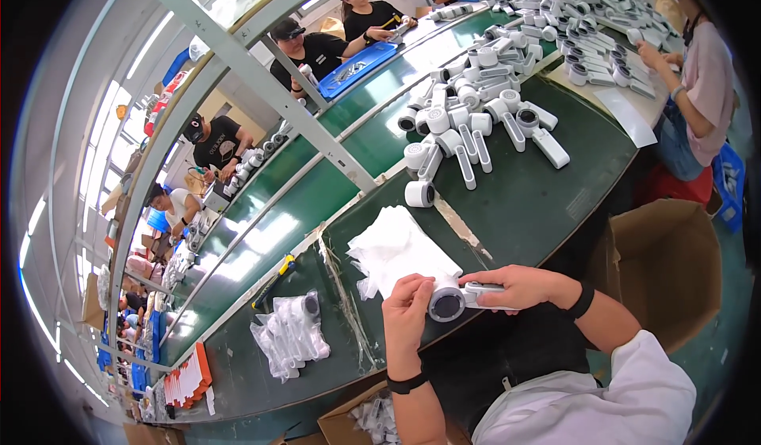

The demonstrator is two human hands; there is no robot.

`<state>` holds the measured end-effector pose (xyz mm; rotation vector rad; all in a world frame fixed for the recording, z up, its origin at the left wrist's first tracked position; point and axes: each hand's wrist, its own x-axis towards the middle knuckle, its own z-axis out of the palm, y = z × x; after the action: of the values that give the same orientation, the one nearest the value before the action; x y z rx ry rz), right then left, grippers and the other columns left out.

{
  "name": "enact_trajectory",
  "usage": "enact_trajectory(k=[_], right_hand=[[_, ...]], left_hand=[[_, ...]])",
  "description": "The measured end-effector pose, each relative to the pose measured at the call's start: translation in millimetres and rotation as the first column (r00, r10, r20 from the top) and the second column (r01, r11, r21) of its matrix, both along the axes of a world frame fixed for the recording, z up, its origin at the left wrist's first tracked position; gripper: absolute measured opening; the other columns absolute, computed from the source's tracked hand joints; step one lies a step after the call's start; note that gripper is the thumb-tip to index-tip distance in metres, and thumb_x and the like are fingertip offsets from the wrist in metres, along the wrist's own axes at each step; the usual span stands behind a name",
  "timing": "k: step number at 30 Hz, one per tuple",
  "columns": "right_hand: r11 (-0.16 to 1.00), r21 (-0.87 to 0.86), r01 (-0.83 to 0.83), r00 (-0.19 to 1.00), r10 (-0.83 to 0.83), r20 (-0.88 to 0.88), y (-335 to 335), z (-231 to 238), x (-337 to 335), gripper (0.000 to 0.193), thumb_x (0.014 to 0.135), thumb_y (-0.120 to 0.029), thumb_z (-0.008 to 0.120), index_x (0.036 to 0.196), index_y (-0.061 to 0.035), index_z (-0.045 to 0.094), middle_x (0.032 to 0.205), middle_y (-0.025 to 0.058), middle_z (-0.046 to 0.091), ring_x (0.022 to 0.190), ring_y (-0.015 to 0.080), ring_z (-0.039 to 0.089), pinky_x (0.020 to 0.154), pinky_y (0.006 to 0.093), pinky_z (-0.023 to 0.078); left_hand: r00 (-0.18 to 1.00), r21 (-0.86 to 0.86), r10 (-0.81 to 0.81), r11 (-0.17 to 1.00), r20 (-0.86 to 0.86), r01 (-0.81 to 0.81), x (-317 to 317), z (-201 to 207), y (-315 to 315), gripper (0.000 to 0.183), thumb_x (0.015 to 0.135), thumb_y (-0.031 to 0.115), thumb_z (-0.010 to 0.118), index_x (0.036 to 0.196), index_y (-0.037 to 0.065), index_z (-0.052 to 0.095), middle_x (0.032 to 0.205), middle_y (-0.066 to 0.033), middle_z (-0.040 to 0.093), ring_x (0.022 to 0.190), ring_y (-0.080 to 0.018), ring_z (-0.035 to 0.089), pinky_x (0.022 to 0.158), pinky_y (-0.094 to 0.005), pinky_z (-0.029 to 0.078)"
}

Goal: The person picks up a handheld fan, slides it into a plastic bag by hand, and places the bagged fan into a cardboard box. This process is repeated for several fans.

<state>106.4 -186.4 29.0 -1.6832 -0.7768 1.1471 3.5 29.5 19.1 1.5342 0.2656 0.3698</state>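
A white handheld fan [446,304] with a dark round face lies across both my hands at the table's near edge. My right hand [511,288] is closed round its handle, thumb below and fingers stretched along the top. At the round head, my left hand [408,310] has its fingers curled and pressed against the side; its fingertips are partly hidden. Just beyond my hands lies a stack of thin white plastic bags [400,247]. Further left, several bagged fans [292,338] lie side by side in clear wrapping.
A large heap of fans [476,112] covers the table's far part. A yellow cutter [285,265] lies at left, beyond an orange box of white slips [190,377]. An open carton [662,278] stands at right. Metal posts [269,88] rise beside the green conveyor [269,199]; other people work around.
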Motion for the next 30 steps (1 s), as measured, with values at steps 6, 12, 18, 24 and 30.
enact_trajectory(k=[6, 12, 18, 24, 30], right_hand=[[0.978, -0.008, 0.21, 0.976, -0.211, -0.061, 11, -5, -17, 0.052, 0.092, -0.028, 0.053, 0.142, -0.0185, 0.043, 0.083, 0.0042, 0.061, 0.061, 0.0126, 0.06, 0.057, 0.0269, 0.052], [0.972, 0.101, 0.213, 0.944, -0.179, -0.277, 14, -26, -20, 0.059, 0.092, -0.022, 0.057, 0.145, -0.0144, 0.033, 0.095, 0.0069, 0.06, 0.067, 0.0144, 0.062, 0.056, 0.0278, 0.052], [0.965, 0.141, 0.223, 0.918, -0.16, -0.363, 19, -28, -21, 0.061, 0.093, -0.021, 0.059, 0.146, -0.0146, 0.03, 0.096, 0.0083, 0.06, 0.063, 0.0137, 0.058, 0.053, 0.0276, 0.05], [0.92, 0.134, 0.368, 0.795, -0.236, -0.559, 24, -27, -25, 0.058, 0.093, -0.022, 0.06, 0.143, -0.0175, 0.033, 0.091, 0.006, 0.059, 0.061, 0.0144, 0.058, 0.05, 0.029, 0.05], [0.865, 0.12, 0.487, 0.684, -0.293, -0.668, 28, -26, -27, 0.054, 0.093, -0.023, 0.06, 0.14, -0.0184, 0.032, 0.091, 0.0055, 0.059, 0.058, 0.0163, 0.059, 0.047, 0.0307, 0.05]], left_hand=[[0.995, 0.27, 0.027, 0.961, 0.1, -0.053, 1, 8, -15, 0.013, 0.089, 0.005, 0.068, 0.099, -0.002, 0.071, 0.105, -0.0039, 0.058, 0.079, -0.0091, 0.054, 0.067, -0.0222, 0.044], [0.978, 0.555, 0.003, 0.823, 0.21, -0.122, 3, 10, -24, 0.015, 0.083, 0.005, 0.072, 0.098, 0.005, 0.074, 0.102, -0.0063, 0.057, 0.065, -0.0096, 0.053, 0.058, -0.022, 0.044], [0.966, 0.644, -0.05, 0.754, 0.255, -0.131, 2, 12, -24, 0.017, 0.08, 0.004, 0.074, 0.097, 0.005, 0.074, 0.104, -0.0059, 0.057, 0.061, -0.0093, 0.049, 0.056, -0.0221, 0.043], [0.969, 0.572, -0.008, 0.808, 0.247, -0.139, 0, 4, -21, 0.026, 0.078, 0.003, 0.076, 0.103, 0.004, 0.071, 0.105, -0.0066, 0.057, 0.063, -0.009, 0.049, 0.055, -0.0209, 0.042], [0.976, 0.356, 0.088, 0.921, 0.198, -0.155, 3, -7, -32, 0.038, 0.078, -0.003, 0.074, 0.113, 0.001, 0.061, 0.103, -0.0055, 0.056, 0.066, -0.0064, 0.049, 0.056, -0.0194, 0.042]])
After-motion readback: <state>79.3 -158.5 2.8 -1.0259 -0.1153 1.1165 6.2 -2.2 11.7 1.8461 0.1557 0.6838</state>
